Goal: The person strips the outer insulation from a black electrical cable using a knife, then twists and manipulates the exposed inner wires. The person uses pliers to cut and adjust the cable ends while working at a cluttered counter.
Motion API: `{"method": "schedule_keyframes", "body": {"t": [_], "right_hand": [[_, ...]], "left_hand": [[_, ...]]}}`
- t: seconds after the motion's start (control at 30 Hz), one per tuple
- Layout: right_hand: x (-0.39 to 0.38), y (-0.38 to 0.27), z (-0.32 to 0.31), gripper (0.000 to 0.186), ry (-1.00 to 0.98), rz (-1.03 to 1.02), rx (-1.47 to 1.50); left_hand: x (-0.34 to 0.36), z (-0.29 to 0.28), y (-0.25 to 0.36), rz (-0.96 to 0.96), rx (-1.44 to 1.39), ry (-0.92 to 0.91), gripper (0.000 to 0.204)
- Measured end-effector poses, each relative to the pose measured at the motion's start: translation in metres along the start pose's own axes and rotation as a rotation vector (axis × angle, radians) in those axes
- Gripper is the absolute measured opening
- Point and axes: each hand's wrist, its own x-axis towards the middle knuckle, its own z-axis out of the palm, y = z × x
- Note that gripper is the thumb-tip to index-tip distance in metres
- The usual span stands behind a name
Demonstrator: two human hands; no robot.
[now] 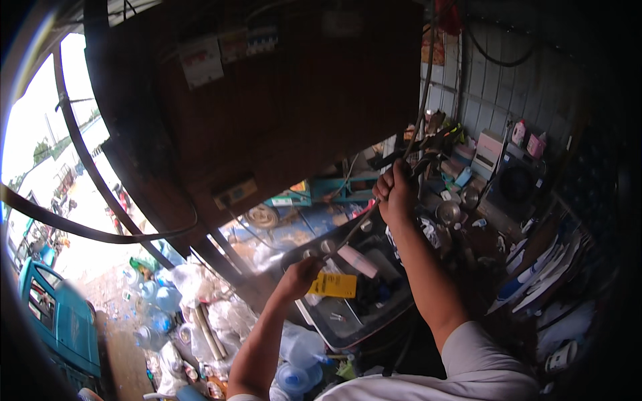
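A dark cable (353,231) runs slanting between my two hands and goes on upward past the right one. My right hand (396,192) is raised and closed around it, and dark curved shapes just above that hand are too dim to name. Lower and to the left, my left hand (301,278) is closed on the cable's lower part, fingertips partly hidden. Next to the left hand's fingers is a yellow box (336,285); whether the hand touches it I cannot tell. Below lies a black, tray-like surface (354,334) with a pale pink cylindrical thing (358,261) on it.
A large dark board (281,120) with switches and a socket (235,194) hangs ahead. Plastic bottles and bags (221,301) crowd the floor at left, near a teal chair (60,321). Pans (448,212) and a black fan-like unit (515,180) stand at right. A thick cable (100,232) loops at left.
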Motion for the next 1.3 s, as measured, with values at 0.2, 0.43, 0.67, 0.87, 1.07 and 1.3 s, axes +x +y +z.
{"method": "schedule_keyframes", "body": {"t": [0.2,0.43,0.67,0.87,1.07,1.3], "right_hand": [[-0.008,-0.043,-0.033,0.02,0.129,-0.174,-0.408],[-0.147,-0.041,-0.133,0.034,-0.116,0.27,-0.898],[-0.238,0.003,-0.144,0.044,-0.492,0.82,-1.176],[-0.222,0.036,-0.118,0.053,-0.672,0.19,-1.423],[-0.217,0.048,-0.098,0.061,-0.727,0.009,-1.479],[-0.229,0.033,-0.068,0.062,-0.665,0.089,-1.496]], "left_hand": [[0.0,-0.024,0.011,0.182,-0.009,0.011,0.02],[-0.038,-0.037,0.042,0.094,-0.357,0.006,0.034],[-0.064,-0.002,0.027,0.162,-0.064,0.463,0.025],[-0.083,0.0,0.042,0.188,0.016,0.516,0.023],[-0.103,-0.013,0.059,0.201,-0.013,0.539,0.024],[-0.103,-0.017,0.062,0.281,0.073,0.589,0.024]]}}
